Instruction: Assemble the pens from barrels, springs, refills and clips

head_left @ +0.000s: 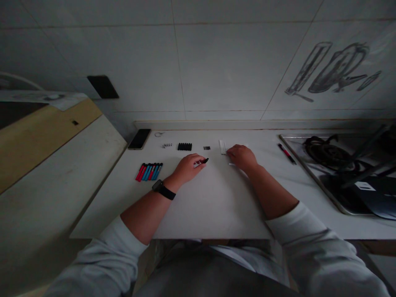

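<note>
My left hand [188,167] rests on the white counter [210,198] with its fingers pinched on a small black part with a pale piece [202,162]. My right hand [243,156] lies curled, knuckles up, next to a row of thin white sticks [222,147]; what its fingers hold, if anything, is hidden. A row of red and blue pen barrels [149,171] lies left of my left hand. Further back sit small springs [167,145], a bunch of black pieces [185,146] and a tiny black part [207,147].
A dark phone [139,139] lies at the counter's back left corner. A red and black pen [287,154] lies to the right, beside a gas hob [340,165] set in the counter. A tiled wall stands behind. A wooden surface [40,136] is at the left.
</note>
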A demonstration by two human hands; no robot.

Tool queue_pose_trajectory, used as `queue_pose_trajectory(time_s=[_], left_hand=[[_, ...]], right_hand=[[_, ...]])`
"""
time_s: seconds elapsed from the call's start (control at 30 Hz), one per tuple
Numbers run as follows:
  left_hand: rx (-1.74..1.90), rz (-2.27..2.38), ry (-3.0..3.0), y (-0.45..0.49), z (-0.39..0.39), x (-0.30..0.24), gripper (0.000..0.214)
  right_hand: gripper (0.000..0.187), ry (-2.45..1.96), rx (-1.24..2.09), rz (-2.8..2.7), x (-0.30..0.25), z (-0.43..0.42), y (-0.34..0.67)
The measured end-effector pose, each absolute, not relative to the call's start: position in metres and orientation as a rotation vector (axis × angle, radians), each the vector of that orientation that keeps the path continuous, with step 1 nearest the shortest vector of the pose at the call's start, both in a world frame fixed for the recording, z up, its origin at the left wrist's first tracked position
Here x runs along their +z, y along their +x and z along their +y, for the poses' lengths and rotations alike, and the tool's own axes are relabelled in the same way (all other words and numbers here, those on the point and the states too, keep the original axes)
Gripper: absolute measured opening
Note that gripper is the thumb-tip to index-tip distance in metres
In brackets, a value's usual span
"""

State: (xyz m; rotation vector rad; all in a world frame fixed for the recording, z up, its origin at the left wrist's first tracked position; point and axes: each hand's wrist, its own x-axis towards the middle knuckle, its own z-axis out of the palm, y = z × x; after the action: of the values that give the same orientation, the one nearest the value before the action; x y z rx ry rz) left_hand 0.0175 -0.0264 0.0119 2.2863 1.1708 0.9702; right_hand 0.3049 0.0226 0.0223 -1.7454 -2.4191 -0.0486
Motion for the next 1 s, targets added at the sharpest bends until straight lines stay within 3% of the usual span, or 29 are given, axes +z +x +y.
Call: queue_pose_trajectory(time_s=[1.0], left_hand=[[0.949,1.215,2.283,0.018,-0.027,0.014,0.015]], right_hand=[[0.019,-1.542,0.045,-2.492,0.025,0.014,0.297]])
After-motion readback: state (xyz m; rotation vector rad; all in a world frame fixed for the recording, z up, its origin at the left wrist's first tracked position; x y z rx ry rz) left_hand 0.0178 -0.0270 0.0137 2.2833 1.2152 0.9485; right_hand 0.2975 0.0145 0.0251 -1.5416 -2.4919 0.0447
